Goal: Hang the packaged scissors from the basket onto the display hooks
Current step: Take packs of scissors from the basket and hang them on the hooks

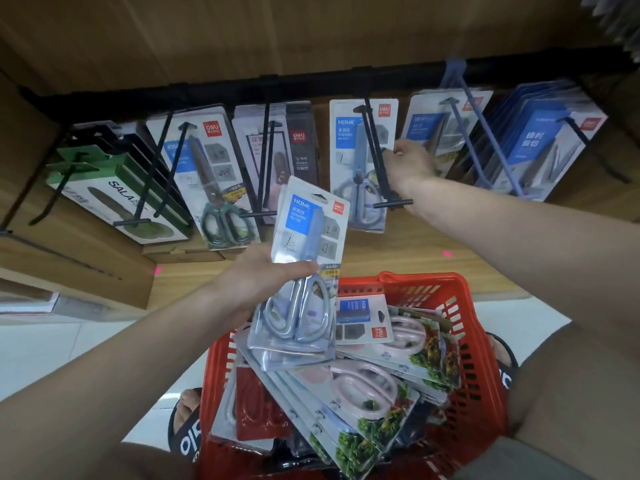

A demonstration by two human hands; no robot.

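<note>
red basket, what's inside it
The basket holds a loose pile of packaged scissors: pink-handled packs on top and a red pack at the left. Anything lower down is covered.

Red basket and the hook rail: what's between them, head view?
In the head view, between the red basket and hook rail: the left hand holding packaged blue scissors, above wood-look shelf.

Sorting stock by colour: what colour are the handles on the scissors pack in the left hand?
Pale blue-grey scissors handles, head view.

The left hand [266, 271] grips a pack, forearm angled upward — the right hand [408, 161] reaches forward, fingers curled, arm extended.
</note>
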